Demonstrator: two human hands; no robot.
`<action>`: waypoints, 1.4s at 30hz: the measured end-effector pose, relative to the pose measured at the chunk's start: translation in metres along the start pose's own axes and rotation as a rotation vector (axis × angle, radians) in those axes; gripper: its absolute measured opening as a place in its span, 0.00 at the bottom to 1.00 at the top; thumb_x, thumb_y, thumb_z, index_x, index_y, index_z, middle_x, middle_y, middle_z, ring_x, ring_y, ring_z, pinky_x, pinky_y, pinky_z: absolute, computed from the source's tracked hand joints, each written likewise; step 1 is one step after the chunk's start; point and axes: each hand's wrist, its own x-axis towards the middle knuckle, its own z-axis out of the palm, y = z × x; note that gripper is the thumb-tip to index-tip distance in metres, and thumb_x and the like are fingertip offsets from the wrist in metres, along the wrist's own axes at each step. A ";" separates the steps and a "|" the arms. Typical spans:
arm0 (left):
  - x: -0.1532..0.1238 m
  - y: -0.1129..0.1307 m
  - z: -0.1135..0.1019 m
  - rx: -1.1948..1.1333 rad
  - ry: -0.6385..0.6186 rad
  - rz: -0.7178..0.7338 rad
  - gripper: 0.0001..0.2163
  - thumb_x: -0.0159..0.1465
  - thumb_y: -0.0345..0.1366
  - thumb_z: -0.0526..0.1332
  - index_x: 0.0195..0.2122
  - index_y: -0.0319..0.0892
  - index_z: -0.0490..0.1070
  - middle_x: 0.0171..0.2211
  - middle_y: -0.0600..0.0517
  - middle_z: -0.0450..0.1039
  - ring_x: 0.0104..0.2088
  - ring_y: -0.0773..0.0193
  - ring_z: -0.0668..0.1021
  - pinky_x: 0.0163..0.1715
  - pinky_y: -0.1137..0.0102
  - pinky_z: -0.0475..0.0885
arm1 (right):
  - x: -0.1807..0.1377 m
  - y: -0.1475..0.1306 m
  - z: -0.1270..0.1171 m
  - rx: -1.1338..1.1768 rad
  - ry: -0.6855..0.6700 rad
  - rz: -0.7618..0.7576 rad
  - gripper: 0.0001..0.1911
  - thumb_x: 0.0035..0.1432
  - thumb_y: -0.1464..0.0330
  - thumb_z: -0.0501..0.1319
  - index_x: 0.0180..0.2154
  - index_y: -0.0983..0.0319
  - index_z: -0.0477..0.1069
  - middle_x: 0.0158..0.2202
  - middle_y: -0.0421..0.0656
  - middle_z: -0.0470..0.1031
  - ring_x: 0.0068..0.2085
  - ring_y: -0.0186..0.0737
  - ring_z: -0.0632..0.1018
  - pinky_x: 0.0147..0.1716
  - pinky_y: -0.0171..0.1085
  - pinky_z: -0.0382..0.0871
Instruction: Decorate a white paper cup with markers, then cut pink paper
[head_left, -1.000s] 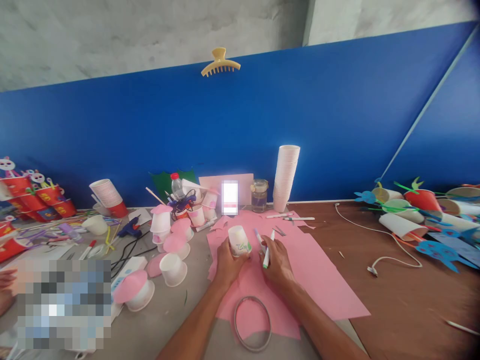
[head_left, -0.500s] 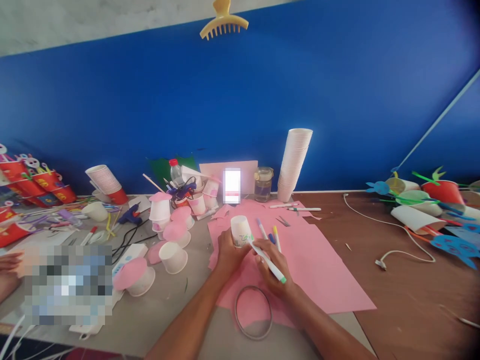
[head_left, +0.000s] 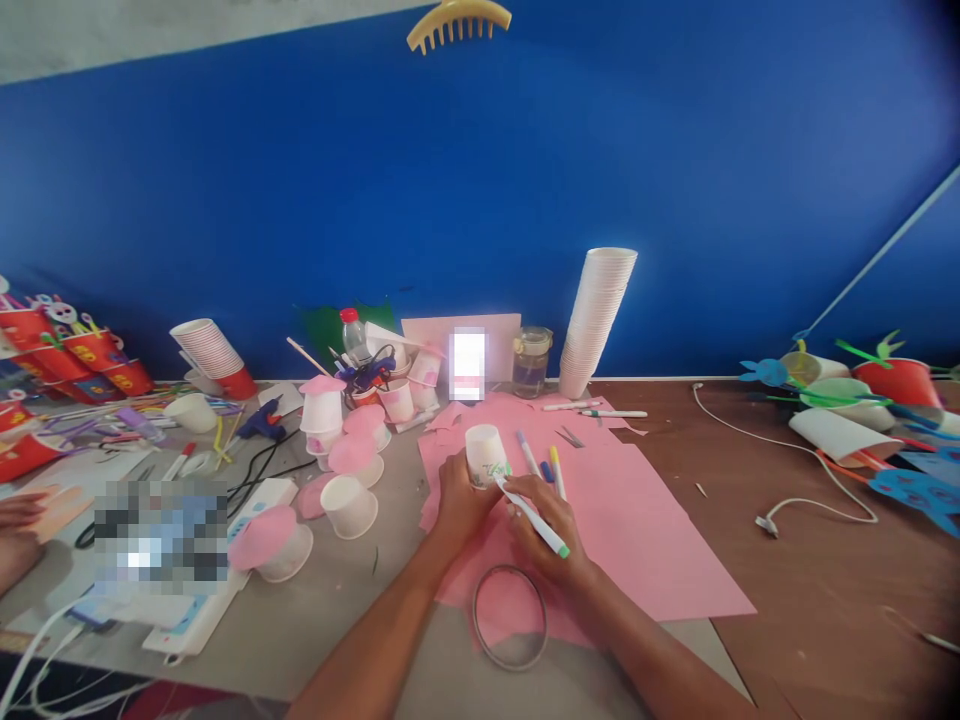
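Observation:
My left hand is wrapped round a white paper cup, which carries green marks near its lower edge. A white marker with a green end is gripped in my right hand, its tip against the cup's lower right side. Both hands are over pink paper sheets. Just beyond the right hand lie a purple-capped marker and a yellow-capped marker. A thin metal ring rests below the hands, partly on the pink paper.
White cups with pink paper tops stand left, beside a power strip. Tall stacked cups and a glass jar line the back. A white cable and cup crafts lie right. Another person's hand shows far left.
The view has shifted slightly. My left hand still holds the cup, and the marker in my right hand stays at its lower side, with only a small movement.

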 end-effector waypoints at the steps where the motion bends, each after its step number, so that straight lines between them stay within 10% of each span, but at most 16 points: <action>1: 0.000 0.000 0.000 0.004 0.002 0.000 0.18 0.49 0.42 0.67 0.39 0.39 0.71 0.34 0.48 0.71 0.39 0.55 0.72 0.39 0.63 0.67 | 0.000 0.000 0.000 -0.003 -0.006 -0.003 0.13 0.61 0.73 0.54 0.47 0.58 0.69 0.40 0.47 0.78 0.41 0.43 0.79 0.39 0.42 0.75; 42: -0.002 0.001 0.000 0.058 -0.020 0.002 0.16 0.52 0.39 0.65 0.41 0.40 0.68 0.37 0.47 0.69 0.41 0.54 0.70 0.43 0.62 0.66 | 0.000 0.003 0.002 -0.052 -0.052 -0.017 0.14 0.62 0.74 0.54 0.48 0.57 0.68 0.37 0.44 0.77 0.37 0.41 0.77 0.36 0.40 0.73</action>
